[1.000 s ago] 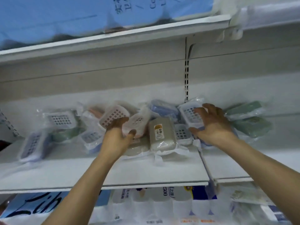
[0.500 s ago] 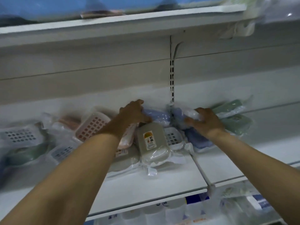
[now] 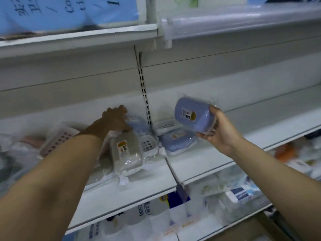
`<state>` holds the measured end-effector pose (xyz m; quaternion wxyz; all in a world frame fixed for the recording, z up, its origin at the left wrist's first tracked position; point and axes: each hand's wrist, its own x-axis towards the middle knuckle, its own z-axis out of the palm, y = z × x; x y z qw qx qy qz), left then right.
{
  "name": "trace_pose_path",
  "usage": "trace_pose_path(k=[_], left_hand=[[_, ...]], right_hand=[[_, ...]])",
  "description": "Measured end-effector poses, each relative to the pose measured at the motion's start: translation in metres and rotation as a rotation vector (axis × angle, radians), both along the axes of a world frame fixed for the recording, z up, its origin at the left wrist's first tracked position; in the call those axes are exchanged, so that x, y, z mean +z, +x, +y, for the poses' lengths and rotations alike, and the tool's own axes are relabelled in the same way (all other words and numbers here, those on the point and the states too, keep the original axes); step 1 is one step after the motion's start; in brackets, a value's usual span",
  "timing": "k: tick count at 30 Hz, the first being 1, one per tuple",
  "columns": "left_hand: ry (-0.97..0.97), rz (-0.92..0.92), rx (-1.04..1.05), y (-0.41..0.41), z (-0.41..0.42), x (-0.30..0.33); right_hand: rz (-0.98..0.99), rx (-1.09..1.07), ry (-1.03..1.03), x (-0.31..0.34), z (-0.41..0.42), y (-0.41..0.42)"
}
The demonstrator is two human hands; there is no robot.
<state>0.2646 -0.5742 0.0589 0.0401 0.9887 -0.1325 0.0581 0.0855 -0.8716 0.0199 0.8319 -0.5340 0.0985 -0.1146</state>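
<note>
My right hand [image 3: 219,132] grips a blue soap box [image 3: 190,115] in clear wrap, tilted and lifted clear of the white shelf [image 3: 139,181]. Far back on that shelf, my left hand [image 3: 115,120] has its fingers curled down over the wrap of a second blue box [image 3: 138,125]. Just in front of it, leaning on the pile, is a grey wrapped box [image 3: 127,152] with an orange label. A third blue box [image 3: 178,140] lies flat to the right of the divider, under the lifted one.
White grid trays [image 3: 165,125] [image 3: 149,145] sit among the boxes, and a pink grid tray [image 3: 57,140] lies left under my forearm. A slotted upright [image 3: 144,94] splits the back wall. Another shelf [image 3: 78,39] hangs overhead. White bottles [image 3: 147,214] fill the shelf below.
My right hand has lifted the blue box off the pile and pulled it up and to the right. My left hand stays at the back by the other blue box. The view has shifted.
</note>
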Motion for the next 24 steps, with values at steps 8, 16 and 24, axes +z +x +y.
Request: trace_pose_path(k=[8, 16, 24], left_hand=[[-0.444, -0.28, -0.093, -0.13, -0.106, 0.027], [-0.873, 0.027, -0.378, -0.34, -0.299, -0.073], [-0.931, 0.298, -0.399, -0.427, -0.453, -0.131]], right_hand=[[0.069, -0.052, 0.039, -0.001, -0.117, -0.113], [0.18, -0.109, -0.013, -0.028, -0.271, -0.279], [0.254, -0.329, -0.166, -0.046, -0.391, -0.392]])
